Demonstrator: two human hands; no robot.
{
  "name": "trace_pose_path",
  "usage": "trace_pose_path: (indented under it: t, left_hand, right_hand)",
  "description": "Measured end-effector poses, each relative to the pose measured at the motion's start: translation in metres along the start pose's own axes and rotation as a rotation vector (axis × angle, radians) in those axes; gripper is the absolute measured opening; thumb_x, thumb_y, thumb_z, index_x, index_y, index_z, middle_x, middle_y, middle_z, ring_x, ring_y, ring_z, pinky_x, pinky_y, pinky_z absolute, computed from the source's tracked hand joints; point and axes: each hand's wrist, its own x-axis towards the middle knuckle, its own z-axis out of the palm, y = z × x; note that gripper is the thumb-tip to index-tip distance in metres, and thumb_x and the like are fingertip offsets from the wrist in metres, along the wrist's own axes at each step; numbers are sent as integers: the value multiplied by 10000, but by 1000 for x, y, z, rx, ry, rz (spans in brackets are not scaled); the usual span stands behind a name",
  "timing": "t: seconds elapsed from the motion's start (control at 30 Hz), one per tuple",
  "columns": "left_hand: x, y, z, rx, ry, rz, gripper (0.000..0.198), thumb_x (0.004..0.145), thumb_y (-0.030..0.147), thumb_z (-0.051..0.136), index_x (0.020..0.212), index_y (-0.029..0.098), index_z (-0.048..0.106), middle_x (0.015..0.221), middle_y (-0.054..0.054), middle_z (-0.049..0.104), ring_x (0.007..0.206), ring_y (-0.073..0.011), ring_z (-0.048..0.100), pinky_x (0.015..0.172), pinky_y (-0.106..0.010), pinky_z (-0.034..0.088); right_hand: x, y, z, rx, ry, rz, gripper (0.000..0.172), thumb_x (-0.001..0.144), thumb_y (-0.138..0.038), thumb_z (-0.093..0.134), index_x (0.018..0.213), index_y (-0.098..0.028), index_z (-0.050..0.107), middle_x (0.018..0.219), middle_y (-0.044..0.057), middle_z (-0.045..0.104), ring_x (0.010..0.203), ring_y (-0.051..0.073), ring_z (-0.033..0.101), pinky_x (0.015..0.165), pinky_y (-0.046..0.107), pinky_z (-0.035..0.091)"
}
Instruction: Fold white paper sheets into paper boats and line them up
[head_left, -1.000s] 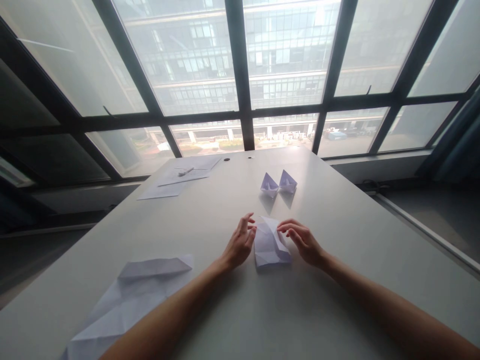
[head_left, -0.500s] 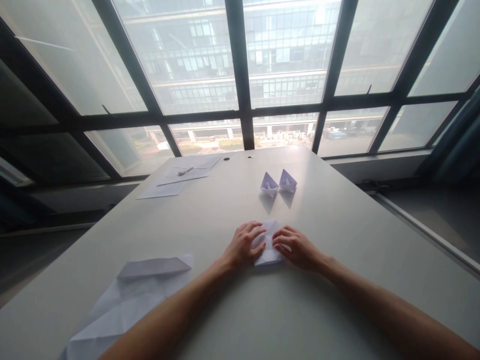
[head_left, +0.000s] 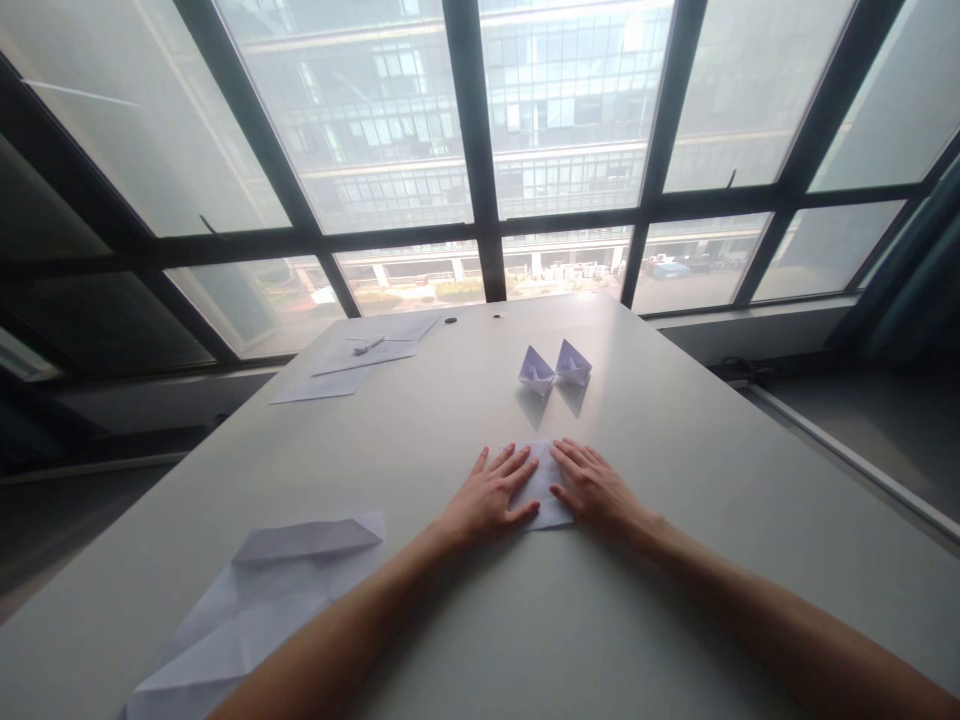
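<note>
A small folded paper (head_left: 537, 488) is held flat on the white bench (head_left: 420, 430), in the near middle, by two hands set side by side. Its left part is covered by the left hand (head_left: 491, 495), whose fingers are spread and laid over the sheet. Its right edge is covered by the right hand (head_left: 592, 488), whose fingers are stretched out and placed closer together. Both grips are opened out, and nothing is clasped in either. A strip of the paper is left visible between the hands, and its near edge is seen just beyond the left thumb.

Two origami boats, a left boat (head_left: 536, 373) and a right boat (head_left: 574, 364), are stood upright close beside each other, farther off than the folded paper. At the near left, a large creased sheet (head_left: 262, 585) is partly hidden by the left forearm. At the far left, flat paper sheets (head_left: 326, 385) are overlapped, with a small white object (head_left: 368, 346) laid on them; what it is cannot be made out. The bench's far end is bordered by dark-framed windows (head_left: 485, 150).
</note>
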Motion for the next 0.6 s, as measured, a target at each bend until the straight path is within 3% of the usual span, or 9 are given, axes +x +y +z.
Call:
trace_pose_path:
  t: [0.1, 0.3, 0.4, 0.6]
  left_hand:
    - [-1, 1, -1, -4, -3, -8, 677, 952, 606, 436, 1543, 314, 284, 1609, -47, 262, 1487, -315, 203, 1188, -579, 117]
    - [-1, 2, -3, -9, -20, 27, 661, 953, 591, 450, 1537, 323, 299, 1610, -44, 258, 1496, -319, 161, 1188, -590, 86]
    - [-2, 2, -4, -13, -22, 33, 656, 953, 590, 449, 1537, 334, 295, 1612, -38, 253, 1495, -317, 170, 1186, -593, 91]
    - [-2, 1, -4, -17, -21, 46, 665, 944, 572, 484, 1537, 337, 295, 1604, -46, 276, 1490, -320, 188, 1185, -592, 108]
  right_hand:
    - [1, 3, 2, -14, 38, 48, 619, 975, -446, 425, 1515, -151, 358, 1581, 118, 322, 1471, 266, 250, 1198, 459, 200]
    - [2, 7, 3, -49, -6, 73, 656, 971, -562, 391, 1517, -198, 362, 1617, 118, 225, 1488, 275, 196, 1192, 462, 189]
    - [2, 7, 4, -62, -46, 74, 656, 976, -591, 351, 1497, -195, 400, 1616, 127, 224, 1492, 282, 181, 1195, 460, 165]
    - [4, 8, 6, -59, -63, 107, 699, 970, -623, 330, 1532, -208, 332, 1623, 124, 201, 1497, 285, 154, 1196, 461, 145]
